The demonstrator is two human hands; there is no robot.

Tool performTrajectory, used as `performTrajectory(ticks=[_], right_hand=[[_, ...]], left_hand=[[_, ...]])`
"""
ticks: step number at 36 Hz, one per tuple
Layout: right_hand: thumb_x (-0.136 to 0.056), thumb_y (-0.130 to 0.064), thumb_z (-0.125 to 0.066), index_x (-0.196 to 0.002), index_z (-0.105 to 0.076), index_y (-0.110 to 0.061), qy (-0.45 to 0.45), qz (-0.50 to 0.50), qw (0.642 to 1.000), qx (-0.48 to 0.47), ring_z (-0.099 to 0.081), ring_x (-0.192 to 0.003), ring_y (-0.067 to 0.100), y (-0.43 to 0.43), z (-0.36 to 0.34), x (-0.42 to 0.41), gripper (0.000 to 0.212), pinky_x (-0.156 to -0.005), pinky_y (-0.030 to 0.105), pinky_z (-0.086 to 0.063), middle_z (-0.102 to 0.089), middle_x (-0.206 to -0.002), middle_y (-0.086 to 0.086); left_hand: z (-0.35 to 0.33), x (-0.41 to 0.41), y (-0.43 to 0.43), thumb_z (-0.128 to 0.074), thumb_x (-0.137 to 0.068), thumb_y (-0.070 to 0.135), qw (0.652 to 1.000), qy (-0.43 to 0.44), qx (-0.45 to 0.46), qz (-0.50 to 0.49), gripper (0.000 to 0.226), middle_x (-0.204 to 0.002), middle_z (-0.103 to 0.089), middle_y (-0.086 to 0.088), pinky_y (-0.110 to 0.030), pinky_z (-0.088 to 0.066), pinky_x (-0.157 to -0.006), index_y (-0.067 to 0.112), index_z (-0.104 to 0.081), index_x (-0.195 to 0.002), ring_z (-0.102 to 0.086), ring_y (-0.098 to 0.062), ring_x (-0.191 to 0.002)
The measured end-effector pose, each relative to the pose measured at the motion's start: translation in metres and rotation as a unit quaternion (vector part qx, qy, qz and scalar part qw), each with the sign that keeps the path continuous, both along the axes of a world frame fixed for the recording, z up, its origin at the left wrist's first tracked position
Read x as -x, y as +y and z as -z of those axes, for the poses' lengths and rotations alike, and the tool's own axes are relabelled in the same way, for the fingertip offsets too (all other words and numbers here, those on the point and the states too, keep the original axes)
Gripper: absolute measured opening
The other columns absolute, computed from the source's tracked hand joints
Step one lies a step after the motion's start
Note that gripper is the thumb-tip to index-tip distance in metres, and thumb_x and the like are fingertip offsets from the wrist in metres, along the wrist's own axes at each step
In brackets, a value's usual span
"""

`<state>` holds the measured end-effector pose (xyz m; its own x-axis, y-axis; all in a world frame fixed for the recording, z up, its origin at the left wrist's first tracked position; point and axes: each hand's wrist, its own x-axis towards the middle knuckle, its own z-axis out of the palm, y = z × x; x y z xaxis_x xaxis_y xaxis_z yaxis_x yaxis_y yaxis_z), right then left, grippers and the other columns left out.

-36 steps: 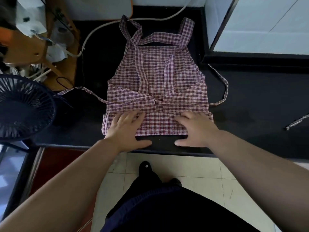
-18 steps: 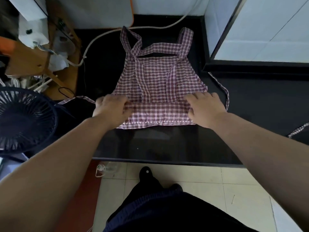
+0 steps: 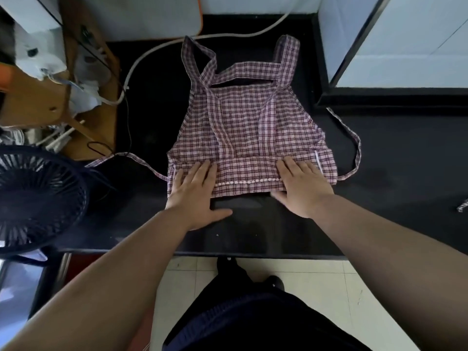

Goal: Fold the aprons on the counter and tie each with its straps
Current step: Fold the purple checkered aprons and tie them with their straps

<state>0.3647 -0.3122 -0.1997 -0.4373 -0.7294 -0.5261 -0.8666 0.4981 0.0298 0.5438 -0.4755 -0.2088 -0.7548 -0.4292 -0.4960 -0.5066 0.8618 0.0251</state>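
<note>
Apron (image 3: 243, 127) in purple plaid lies on the black counter (image 3: 392, 153), spreading away from both hands. Left hand (image 3: 195, 196) and right hand (image 3: 301, 188) press flat, fingers straight, on its folded near hem. One strap (image 3: 357, 143) loops just outside the right hand, and the other strap (image 3: 141, 160) trails outward beyond the left hand.

I can read no words, labels, brand marks or numbers anywhere in front of me. The checked apron (image 3: 249, 138) carries only its woven pattern, and the black counter (image 3: 395, 173) and the fan (image 3: 38, 198) at its left edge show no print.
</note>
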Motion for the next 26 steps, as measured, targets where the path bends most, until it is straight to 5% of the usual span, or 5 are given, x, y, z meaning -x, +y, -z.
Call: performTrajectory(ticks=[8,11,15,21,26], right_hand=[[-0.094,-0.045,-0.036,-0.123,-0.054,-0.022,0.014,0.003,0.994,0.111,-0.059,-0.102,0.023,0.017,-0.025,-0.009,0.041,-0.085,0.032,-0.042,-0.064,-0.112,-0.002],[-0.092,-0.045,-0.041,-0.098,-0.057,-0.023,-0.055,0.025,0.994,0.087,-0.059,-0.086,0.020,0.028,-0.033,-0.007,0.028,-0.069,0.030,-0.044,-0.056,-0.081,-0.006],[-0.089,-0.034,-0.049,-0.104,-0.054,-0.017,-0.132,0.047,0.990,-0.012,-0.051,-0.086,0.017,0.027,-0.044,0.001,0.024,-0.071,0.030,-0.044,-0.056,-0.099,-0.002],[-0.092,-0.028,-0.044,-0.141,-0.028,-0.028,0.021,0.030,0.999,0.015,-0.041,-0.126,0.031,0.030,-0.029,0.003,0.052,-0.108,0.048,-0.030,-0.042,-0.142,0.007],[-0.100,-0.040,-0.026,-0.151,-0.012,-0.029,-0.006,-0.015,0.999,0.051,-0.012,-0.144,0.028,0.044,-0.007,-0.018,0.054,-0.119,0.046,0.001,-0.012,-0.159,0.004]], left_hand=[[-0.018,-0.002,0.008,-0.062,-0.083,0.035,0.992,0.103,-0.039,-0.054,0.062,-0.141,-0.048,0.003,-0.036,-0.036,-0.107,0.026,-0.041,-0.141,-0.044,-0.023,-0.127],[-0.037,-0.003,0.005,-0.061,-0.087,0.029,0.986,0.061,-0.136,-0.071,0.033,-0.115,-0.063,0.003,-0.026,-0.045,-0.085,0.025,-0.064,-0.120,-0.057,-0.019,-0.106],[-0.050,-0.004,-0.001,-0.063,-0.089,0.030,0.955,-0.046,-0.272,-0.106,0.021,-0.072,-0.052,0.002,-0.025,-0.037,-0.059,0.021,-0.056,-0.071,-0.048,-0.012,-0.065],[-0.035,-0.001,0.007,-0.047,-0.087,0.066,0.999,-0.037,0.012,-0.032,0.054,-0.130,-0.051,0.000,-0.035,-0.039,-0.094,0.025,-0.047,-0.122,-0.048,-0.021,-0.115],[-0.023,0.001,0.052,-0.049,-0.092,0.009,0.998,0.031,0.037,0.041,0.076,-0.157,-0.012,0.000,-0.041,-0.013,-0.116,0.031,-0.008,-0.152,-0.014,-0.026,-0.142]])
